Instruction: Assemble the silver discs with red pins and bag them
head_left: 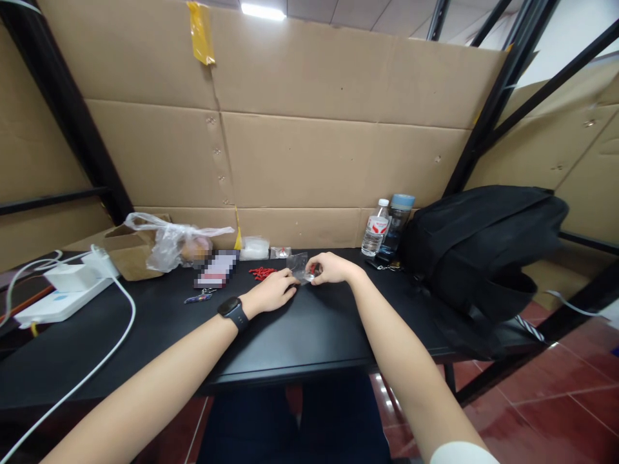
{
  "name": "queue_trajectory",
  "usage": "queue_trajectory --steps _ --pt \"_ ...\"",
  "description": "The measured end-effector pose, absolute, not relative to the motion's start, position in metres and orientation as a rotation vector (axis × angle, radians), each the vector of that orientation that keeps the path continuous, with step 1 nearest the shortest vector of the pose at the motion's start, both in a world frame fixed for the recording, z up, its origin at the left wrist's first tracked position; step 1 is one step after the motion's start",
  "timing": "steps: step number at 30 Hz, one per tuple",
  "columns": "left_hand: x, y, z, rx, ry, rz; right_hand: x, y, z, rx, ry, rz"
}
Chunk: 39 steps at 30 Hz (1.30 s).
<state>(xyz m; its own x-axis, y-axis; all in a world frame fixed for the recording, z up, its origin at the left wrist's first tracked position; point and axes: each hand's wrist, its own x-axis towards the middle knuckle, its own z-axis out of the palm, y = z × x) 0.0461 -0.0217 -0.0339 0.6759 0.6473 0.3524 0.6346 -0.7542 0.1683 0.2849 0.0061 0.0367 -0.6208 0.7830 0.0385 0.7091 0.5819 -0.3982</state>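
Clear plastic bag (297, 263) is on the desk (309, 335), between the two hands, near the far edge. Visible part reaches from beside the left fingertips across to the right fingers; right end is covered, so can't call the long axis or which way the mouth points. Left hand (280, 290): palm down, fingers loosely extended and pointing right, tips at the bag's near-left edge; can't tell if they pinch the film. Right hand (325, 268): comes in from the right, fingers curled toward the thumb with a small gap, at the bag's right end. Red bits show in that gap (too small to identify); can't tell whether it grips them, the film or both. Pile of red pieces (262, 274) sits left of the bag, just beyond the left hand. Small clear packet (280, 252) lies behind, between pile and bag. Smartwatch (231, 307) on left wrist.
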Motion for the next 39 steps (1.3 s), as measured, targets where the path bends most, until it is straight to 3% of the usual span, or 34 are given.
queue_trajectory --steps 15,27,39 --pt "0.046 -0.025 -0.033 2.834 1.103 0.449 0.287 0.012 0.030 -1.384 -2.651 0.610" --pt "0.042 -0.030 -0.027 2.784 1.135 0.322 0.287 0.015 0.025 -1.409 -2.630 0.472" --pt "0.045 -0.031 -0.027 2.801 1.113 0.350 0.287 0.010 0.030 -1.420 -2.698 0.568"
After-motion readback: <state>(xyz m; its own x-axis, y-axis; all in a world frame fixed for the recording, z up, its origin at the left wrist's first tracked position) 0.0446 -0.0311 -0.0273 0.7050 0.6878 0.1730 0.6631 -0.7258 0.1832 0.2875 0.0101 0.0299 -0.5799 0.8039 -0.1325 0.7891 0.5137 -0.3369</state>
